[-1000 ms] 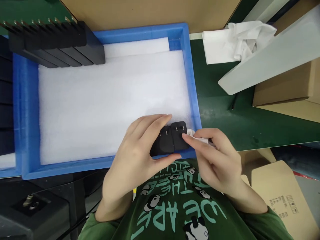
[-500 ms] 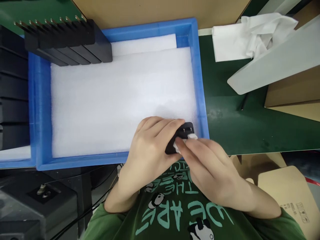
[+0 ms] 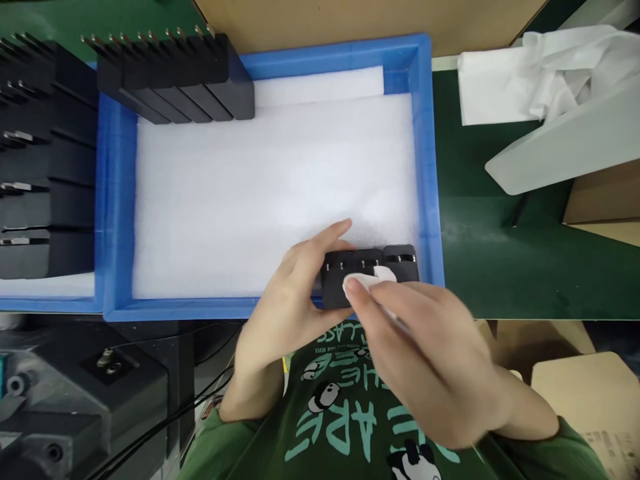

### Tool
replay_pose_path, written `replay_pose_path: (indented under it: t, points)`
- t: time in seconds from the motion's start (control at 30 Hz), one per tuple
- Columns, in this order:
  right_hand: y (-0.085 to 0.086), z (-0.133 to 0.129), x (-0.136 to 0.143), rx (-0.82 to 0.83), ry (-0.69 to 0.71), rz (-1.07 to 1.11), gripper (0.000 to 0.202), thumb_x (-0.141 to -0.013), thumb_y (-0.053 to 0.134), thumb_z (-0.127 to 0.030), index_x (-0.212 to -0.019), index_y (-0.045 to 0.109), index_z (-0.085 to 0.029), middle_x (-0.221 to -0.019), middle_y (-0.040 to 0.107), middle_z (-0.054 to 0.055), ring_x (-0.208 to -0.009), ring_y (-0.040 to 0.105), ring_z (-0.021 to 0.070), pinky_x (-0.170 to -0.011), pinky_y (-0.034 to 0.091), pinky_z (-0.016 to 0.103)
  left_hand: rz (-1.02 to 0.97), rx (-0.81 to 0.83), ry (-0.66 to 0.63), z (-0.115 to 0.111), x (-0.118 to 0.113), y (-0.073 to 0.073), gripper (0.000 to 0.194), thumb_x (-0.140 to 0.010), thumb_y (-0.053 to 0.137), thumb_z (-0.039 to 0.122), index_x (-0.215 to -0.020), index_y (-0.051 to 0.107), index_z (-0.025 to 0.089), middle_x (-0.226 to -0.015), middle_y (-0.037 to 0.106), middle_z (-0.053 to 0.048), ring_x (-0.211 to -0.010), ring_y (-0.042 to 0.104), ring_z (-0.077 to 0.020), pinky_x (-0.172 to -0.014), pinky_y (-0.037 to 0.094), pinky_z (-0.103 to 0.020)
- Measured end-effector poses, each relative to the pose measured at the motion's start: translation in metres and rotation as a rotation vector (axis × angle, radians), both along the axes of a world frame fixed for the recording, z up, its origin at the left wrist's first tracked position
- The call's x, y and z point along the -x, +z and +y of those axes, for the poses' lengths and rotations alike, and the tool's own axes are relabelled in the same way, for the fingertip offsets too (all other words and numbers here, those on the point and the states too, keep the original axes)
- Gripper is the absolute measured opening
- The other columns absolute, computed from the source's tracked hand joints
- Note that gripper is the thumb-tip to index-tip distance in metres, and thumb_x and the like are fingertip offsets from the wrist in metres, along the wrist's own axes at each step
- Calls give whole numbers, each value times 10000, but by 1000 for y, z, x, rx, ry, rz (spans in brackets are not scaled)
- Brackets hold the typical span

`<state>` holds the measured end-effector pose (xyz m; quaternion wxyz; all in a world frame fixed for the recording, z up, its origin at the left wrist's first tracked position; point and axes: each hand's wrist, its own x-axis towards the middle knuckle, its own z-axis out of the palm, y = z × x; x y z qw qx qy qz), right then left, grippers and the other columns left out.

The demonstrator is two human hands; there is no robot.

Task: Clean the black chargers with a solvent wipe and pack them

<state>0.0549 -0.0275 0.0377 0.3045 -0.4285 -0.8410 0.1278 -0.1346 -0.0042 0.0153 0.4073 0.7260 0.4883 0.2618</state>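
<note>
A black power adapter [image 3: 335, 288] with short metal pins along its upper side is at the near right end of the blue tray. My left hand [image 3: 295, 293] grips its left side, thumb below and index finger lifted off. My right hand [image 3: 430, 347] is closed on a small white cloth [image 3: 383, 273], pressed to the adapter's face. The fingers cover part of both. Another black block [image 3: 403, 260] with pins, seemingly a second adapter, lies just right of it, partly behind my right hand.
The blue tray [image 3: 435, 200] is lined with white foam [image 3: 275, 200]. A row of black adapters [image 3: 220, 87] stands at its back left, prongs up. More adapters [image 3: 73, 200] fill a tray further left. White cloths [image 3: 495, 87] and a pale panel [image 3: 565, 143] sit to the right.
The view has shifted, so the tray sits further right. More of the held adapter's pinned side shows, and the block beside it has come into sight. My left index finger has lifted.
</note>
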Motion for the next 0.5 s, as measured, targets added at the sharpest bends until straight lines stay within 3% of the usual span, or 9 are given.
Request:
replay_pose_path:
  t: [0.1,0.17,0.37,0.5]
  points:
    - [-17,-8,25,-201,-109,-78,295,-883,538,3,-1143,655,80,-921,699,193,-849,651,262,-714,573,385,-34,6,20,-1,-3,-5,731,-867,699,217,-1497,343,319,-1306,651,-12,-1202,618,-188,-1034,509,-319]
    - [-20,-20,31,-191,-166,-134,349,-862,561,33,-1197,623,105,-947,680,202,-882,652,275,-729,572,395,-41,-15,19,-1,-4,-8,734,-855,705,203,-1492,352,298,-1291,659,-10,-1178,625,-172,-1024,508,-301]
    - [7,-40,14,25,-117,-229,325,-921,532,16,-1226,643,34,-1005,692,162,-956,685,237,-863,574,363,-88,-17,-10,1,-1,-12,831,-772,751,157,-1490,349,271,-1270,668,-26,-1168,639,-198,-1014,518,-337]
    - [11,-18,18,-68,-178,-248,355,-873,605,36,-1226,636,46,-1033,689,198,-907,677,238,-786,586,364,-87,-19,-9,2,-1,-11,824,-767,743,108,-1480,363,270,-1277,663,-36,-1164,642,-203,-1014,525,-349]
